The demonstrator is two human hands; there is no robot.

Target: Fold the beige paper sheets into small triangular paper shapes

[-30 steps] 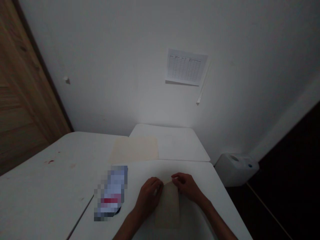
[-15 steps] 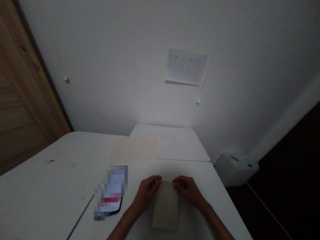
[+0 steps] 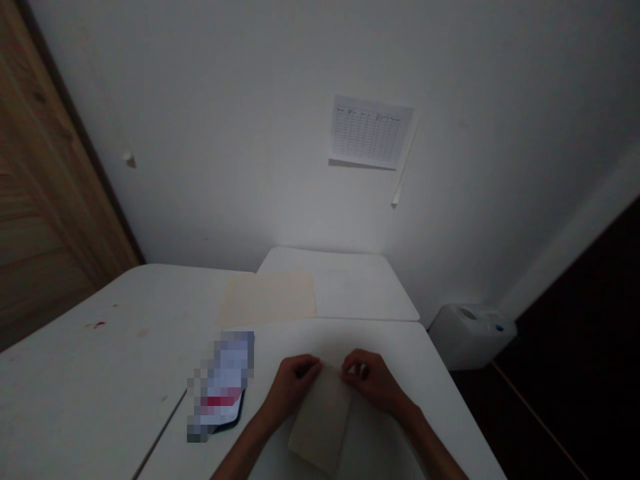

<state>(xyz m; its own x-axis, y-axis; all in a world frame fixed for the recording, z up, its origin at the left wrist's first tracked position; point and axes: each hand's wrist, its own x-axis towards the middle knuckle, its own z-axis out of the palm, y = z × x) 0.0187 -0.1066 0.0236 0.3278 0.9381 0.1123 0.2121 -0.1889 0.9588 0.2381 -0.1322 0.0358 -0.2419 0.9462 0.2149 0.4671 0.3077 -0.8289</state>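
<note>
Beige, flat, oblong paper-like piece (image 3: 321,420) extends nearward, long axis slanting toward left forearm (image 3: 250,437); left hand (image 3: 291,385) and right hand (image 3: 376,383), set apart, pinch its far corners.

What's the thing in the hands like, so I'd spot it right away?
Find the nearest white table. At its near side, the left hand and right hand pinch the far end of a beige sheet. Unlike the wider cream sheet behind, it's narrow and held.
</note>
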